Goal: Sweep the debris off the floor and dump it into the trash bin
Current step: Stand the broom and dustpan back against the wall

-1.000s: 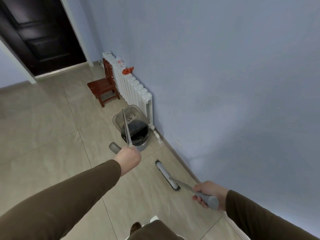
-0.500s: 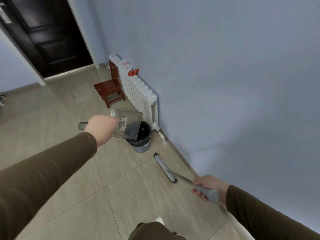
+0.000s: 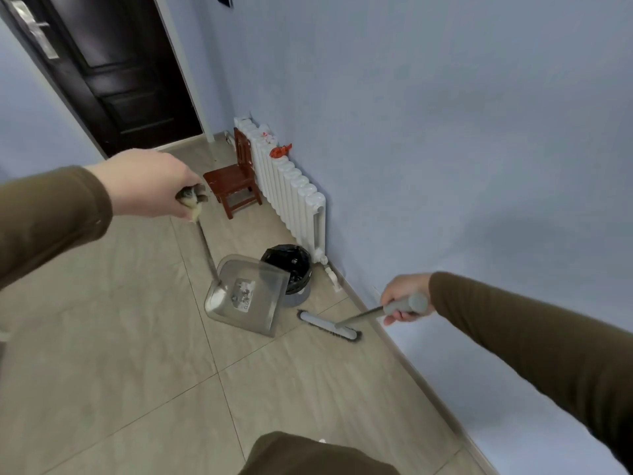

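The dustpan (image 3: 246, 296), tipped over the trash bin (image 3: 291, 269) moments ago, hangs lowered (apparently emptied); left hand (image 3: 147, 183) grips its handle, right hand (image 3: 404, 298) clasps the broom (image 3: 329, 324).

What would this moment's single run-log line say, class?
left hand: grips dustpan handle | right hand: grips broom | trash bin: beside dustpan
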`<state>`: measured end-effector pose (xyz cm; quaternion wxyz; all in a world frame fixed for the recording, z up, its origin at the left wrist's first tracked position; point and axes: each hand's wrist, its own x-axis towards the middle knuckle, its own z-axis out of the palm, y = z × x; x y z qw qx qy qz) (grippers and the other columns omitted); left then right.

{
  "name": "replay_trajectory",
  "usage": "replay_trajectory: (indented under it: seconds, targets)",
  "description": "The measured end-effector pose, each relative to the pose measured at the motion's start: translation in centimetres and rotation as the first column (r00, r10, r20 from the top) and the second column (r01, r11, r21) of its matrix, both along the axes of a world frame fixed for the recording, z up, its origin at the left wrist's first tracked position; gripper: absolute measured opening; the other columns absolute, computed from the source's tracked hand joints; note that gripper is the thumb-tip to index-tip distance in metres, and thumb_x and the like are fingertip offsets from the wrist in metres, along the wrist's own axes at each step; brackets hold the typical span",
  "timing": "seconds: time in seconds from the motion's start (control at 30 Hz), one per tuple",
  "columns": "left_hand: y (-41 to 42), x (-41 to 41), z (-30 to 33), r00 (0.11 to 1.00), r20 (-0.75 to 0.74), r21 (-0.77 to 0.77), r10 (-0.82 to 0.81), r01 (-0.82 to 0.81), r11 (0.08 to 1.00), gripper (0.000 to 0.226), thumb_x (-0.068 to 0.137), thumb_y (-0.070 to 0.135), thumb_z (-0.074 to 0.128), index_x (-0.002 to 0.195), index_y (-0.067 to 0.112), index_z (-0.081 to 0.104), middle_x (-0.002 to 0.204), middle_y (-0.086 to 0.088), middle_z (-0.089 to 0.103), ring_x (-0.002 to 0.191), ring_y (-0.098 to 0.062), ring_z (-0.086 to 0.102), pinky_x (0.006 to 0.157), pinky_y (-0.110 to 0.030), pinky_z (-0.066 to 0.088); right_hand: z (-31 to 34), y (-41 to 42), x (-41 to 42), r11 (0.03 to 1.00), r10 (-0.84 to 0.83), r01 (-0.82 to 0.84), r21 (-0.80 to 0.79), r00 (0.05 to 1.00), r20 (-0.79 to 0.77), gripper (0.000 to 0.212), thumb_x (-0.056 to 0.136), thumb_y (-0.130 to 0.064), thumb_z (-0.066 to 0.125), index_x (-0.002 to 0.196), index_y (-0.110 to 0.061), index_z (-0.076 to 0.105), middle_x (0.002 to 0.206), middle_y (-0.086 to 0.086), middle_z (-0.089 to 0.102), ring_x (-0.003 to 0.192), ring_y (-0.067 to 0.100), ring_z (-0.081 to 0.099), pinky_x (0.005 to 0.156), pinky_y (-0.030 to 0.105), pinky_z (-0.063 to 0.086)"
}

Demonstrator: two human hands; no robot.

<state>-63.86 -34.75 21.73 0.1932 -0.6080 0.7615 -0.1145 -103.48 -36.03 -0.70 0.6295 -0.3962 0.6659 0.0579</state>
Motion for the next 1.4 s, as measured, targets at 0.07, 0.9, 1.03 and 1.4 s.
replay_trajectory:
  seconds: [0.07,0.9,1.03,1.4]
  targets:
    - [-0.4,-1.1,-0.9,1.0,-0.004,0.095,0.009,-0.008,0.995,0.025,0.088,0.042,0.072,0.108,0.028,0.068,0.085,0.011,0.066,0.078,-0.01,0.062,0.072,-0.029,0.054,1.6,-1.8,0.4,0.988,0.152,-0.153,-0.007,0.985,-0.076,0.023,0.097,-0.009,0.051,0.115,0.005,0.05,0.097,0.026,0.068,0.043,0.013,0.053,0.035,0.019,0.046]
    - [-18.3,-9.0,-23.7,0.698,0.107,0.368,-0.708,0.634,0.68,0.043,0.095,0.02,0.061,0.131,0.043,0.064,0.12,0.006,0.067,0.121,-0.022,0.051,0.111,-0.043,0.031,7.8,-10.0,3.0,0.884,0.426,-0.384,0.266,0.897,-0.118,0.042,0.098,-0.018,0.056,0.138,-0.007,0.056,0.107,0.02,0.068,0.054,0.016,0.061,0.042,0.019,0.046]
    - [-21.6,-12.5,-25.3,0.683,0.024,0.297,-0.73,0.692,0.658,0.042,0.092,0.019,0.065,0.121,0.049,0.068,0.129,0.007,0.058,0.134,-0.026,0.037,0.114,-0.07,0.013,6.7,-10.3,1.8,0.925,0.22,-0.246,0.289,0.968,0.119,0.05,0.095,-0.022,0.061,0.14,-0.001,0.053,0.107,0.017,0.064,0.061,0.016,0.064,0.044,0.019,0.05]
    - [-32.3,-22.2,-29.1,0.655,-0.159,0.362,-0.739,0.735,0.574,0.029,0.082,0.051,0.07,0.11,0.045,0.074,0.103,0.011,0.06,0.122,-0.021,0.039,0.104,-0.05,0.028,-5.6,-15.1,-2.7,0.885,-0.454,0.291,0.363,0.713,0.535,0.049,0.093,-0.032,0.068,0.127,0.001,0.057,0.091,0.012,0.063,0.072,0.017,0.063,0.06,0.023,0.06]
